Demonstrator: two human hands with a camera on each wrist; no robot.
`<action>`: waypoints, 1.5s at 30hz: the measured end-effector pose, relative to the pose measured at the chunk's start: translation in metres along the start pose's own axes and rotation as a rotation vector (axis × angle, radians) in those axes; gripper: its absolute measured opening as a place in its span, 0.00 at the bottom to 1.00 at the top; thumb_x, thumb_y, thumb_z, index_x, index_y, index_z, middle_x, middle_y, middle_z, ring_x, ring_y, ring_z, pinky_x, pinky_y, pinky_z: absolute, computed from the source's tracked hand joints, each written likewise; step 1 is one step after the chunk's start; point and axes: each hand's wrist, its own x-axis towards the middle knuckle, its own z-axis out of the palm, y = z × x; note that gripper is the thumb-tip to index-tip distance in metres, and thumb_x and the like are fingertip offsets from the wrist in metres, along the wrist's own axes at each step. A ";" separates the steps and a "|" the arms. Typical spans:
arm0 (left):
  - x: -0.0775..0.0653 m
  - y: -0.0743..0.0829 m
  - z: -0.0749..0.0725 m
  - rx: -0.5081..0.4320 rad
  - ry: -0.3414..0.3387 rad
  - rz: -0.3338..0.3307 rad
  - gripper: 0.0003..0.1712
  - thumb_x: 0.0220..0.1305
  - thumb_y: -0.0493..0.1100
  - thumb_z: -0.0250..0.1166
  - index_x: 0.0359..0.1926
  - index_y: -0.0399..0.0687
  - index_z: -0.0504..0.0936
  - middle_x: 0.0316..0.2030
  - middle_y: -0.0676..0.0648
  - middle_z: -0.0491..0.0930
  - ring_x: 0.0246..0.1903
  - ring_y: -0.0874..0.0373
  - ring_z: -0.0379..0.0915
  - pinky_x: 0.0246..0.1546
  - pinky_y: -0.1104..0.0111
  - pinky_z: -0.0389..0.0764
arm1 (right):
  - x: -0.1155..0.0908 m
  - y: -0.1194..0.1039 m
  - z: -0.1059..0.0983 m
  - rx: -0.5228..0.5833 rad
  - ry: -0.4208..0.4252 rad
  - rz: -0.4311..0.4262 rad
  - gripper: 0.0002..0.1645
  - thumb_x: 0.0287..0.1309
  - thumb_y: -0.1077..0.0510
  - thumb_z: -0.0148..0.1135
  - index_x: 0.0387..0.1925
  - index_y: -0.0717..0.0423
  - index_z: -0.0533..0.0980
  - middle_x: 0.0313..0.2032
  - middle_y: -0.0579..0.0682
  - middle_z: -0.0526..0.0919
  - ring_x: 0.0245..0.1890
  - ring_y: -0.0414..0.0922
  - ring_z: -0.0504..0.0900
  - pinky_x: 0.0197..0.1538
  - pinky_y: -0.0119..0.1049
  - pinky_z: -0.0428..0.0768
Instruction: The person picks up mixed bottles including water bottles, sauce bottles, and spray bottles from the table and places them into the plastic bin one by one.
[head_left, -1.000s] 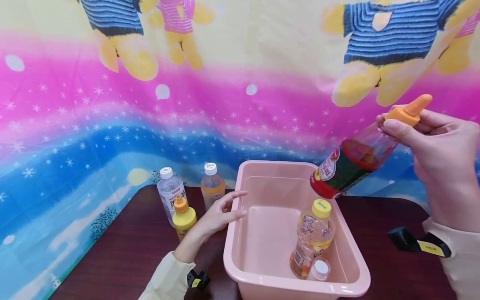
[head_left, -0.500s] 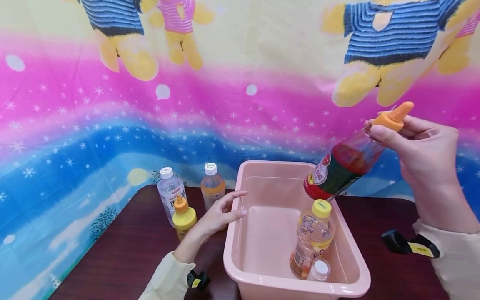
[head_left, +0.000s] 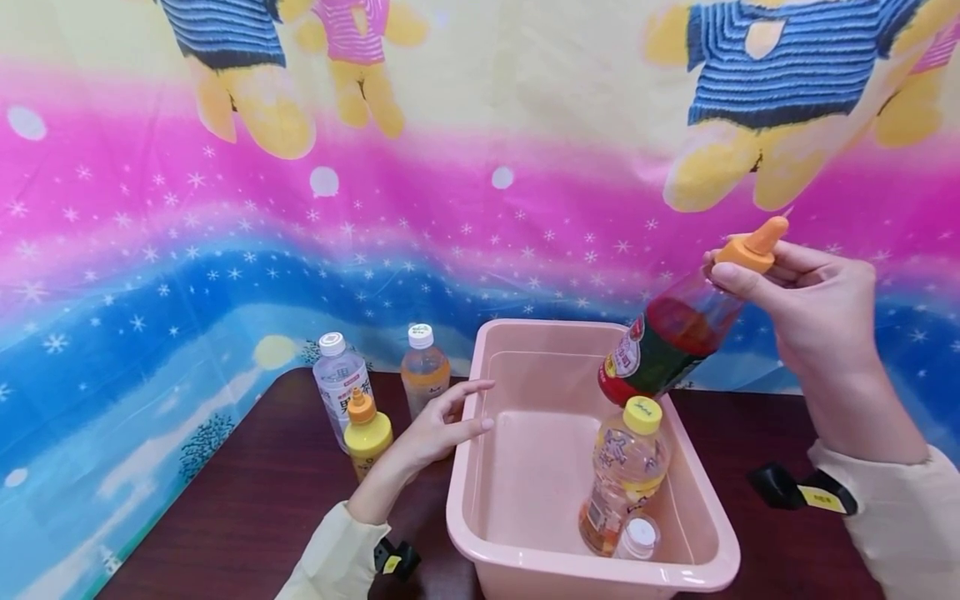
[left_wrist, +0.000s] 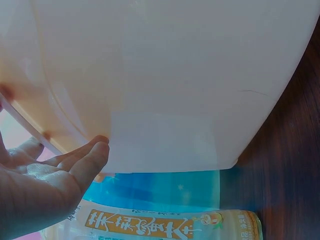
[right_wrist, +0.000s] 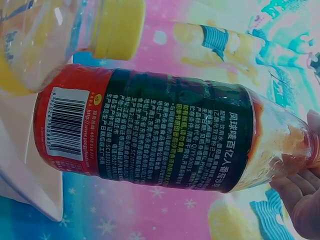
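My right hand (head_left: 817, 317) grips a ketchup bottle (head_left: 675, 333) by its neck, just under the orange nozzle cap. The bottle tilts with its red base down to the left, over the right part of a pink plastic basin (head_left: 540, 475). In the right wrist view the bottle's dark green label (right_wrist: 175, 130) faces the camera. My left hand (head_left: 438, 425) holds the basin's left rim, thumb and fingers over the edge. Inside the basin stand a clear drink bottle (head_left: 626, 475) with a yellow cap and a small white-capped bottle (head_left: 639, 537); the ketchup's base is close above the yellow cap.
Left of the basin on the dark wooden table (head_left: 247, 492) stand a white-capped clear bottle (head_left: 337, 375), a yellow squeeze bottle (head_left: 367, 442) and an orange drink bottle (head_left: 425, 371). A printed cloth (head_left: 450, 208) hangs behind the table.
My right hand has carried the ketchup bottle left and slightly down, further over the basin. My left hand has stayed on the rim.
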 end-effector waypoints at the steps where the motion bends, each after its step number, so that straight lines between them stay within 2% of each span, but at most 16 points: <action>1: 0.000 0.000 0.000 0.002 -0.001 0.000 0.32 0.60 0.45 0.60 0.64 0.48 0.62 0.59 0.36 0.65 0.55 0.44 0.67 0.47 0.56 0.76 | -0.001 0.000 0.000 0.005 0.000 0.006 0.21 0.46 0.68 0.66 0.47 0.63 0.78 0.32 0.46 0.85 0.34 0.37 0.83 0.43 0.20 0.76; 5: 0.000 0.001 0.000 0.009 0.002 0.004 0.32 0.60 0.46 0.61 0.64 0.48 0.62 0.59 0.36 0.65 0.56 0.42 0.66 0.48 0.56 0.76 | -0.002 0.001 0.000 0.055 -0.023 0.007 0.21 0.47 0.70 0.64 0.46 0.64 0.78 0.32 0.48 0.85 0.34 0.39 0.84 0.42 0.20 0.76; 14: -0.001 0.001 -0.001 0.007 -0.002 0.003 0.34 0.59 0.48 0.61 0.64 0.48 0.62 0.59 0.36 0.65 0.55 0.43 0.67 0.48 0.56 0.76 | -0.004 0.006 0.001 0.023 -0.019 -0.007 0.20 0.47 0.70 0.65 0.46 0.64 0.78 0.32 0.47 0.85 0.35 0.38 0.84 0.42 0.20 0.76; 22: 0.000 0.001 -0.001 0.002 -0.004 0.013 0.33 0.59 0.47 0.61 0.64 0.46 0.62 0.58 0.35 0.66 0.54 0.44 0.67 0.47 0.56 0.76 | -0.005 0.010 0.004 -0.010 -0.060 -0.021 0.22 0.46 0.70 0.65 0.47 0.65 0.77 0.32 0.46 0.85 0.34 0.38 0.84 0.42 0.20 0.76; 26: 0.002 0.000 -0.001 0.008 -0.011 0.026 0.34 0.59 0.47 0.62 0.64 0.43 0.62 0.57 0.33 0.67 0.52 0.45 0.69 0.47 0.57 0.77 | -0.005 0.012 0.005 -0.049 -0.061 -0.021 0.22 0.46 0.69 0.66 0.48 0.64 0.77 0.32 0.44 0.85 0.34 0.37 0.83 0.42 0.19 0.76; 34: 0.001 0.001 0.000 0.034 0.008 0.013 0.34 0.58 0.49 0.62 0.64 0.48 0.63 0.57 0.36 0.68 0.52 0.46 0.69 0.47 0.57 0.77 | -0.007 0.015 0.006 -0.126 -0.062 -0.014 0.24 0.46 0.66 0.67 0.49 0.63 0.76 0.32 0.42 0.85 0.35 0.34 0.83 0.42 0.18 0.75; 42: -0.001 0.000 0.001 0.010 0.005 0.011 0.35 0.58 0.50 0.63 0.64 0.48 0.62 0.57 0.35 0.68 0.52 0.45 0.70 0.46 0.56 0.77 | -0.009 0.020 0.008 -0.177 -0.079 0.023 0.25 0.46 0.64 0.68 0.50 0.63 0.76 0.32 0.40 0.85 0.36 0.34 0.83 0.45 0.18 0.74; 45: 0.000 -0.001 0.002 0.005 0.001 0.012 0.35 0.58 0.49 0.63 0.64 0.47 0.62 0.57 0.35 0.68 0.53 0.44 0.69 0.46 0.56 0.77 | -0.012 0.022 0.006 -0.247 -0.080 0.035 0.26 0.47 0.62 0.67 0.51 0.62 0.75 0.32 0.37 0.84 0.36 0.32 0.82 0.44 0.18 0.74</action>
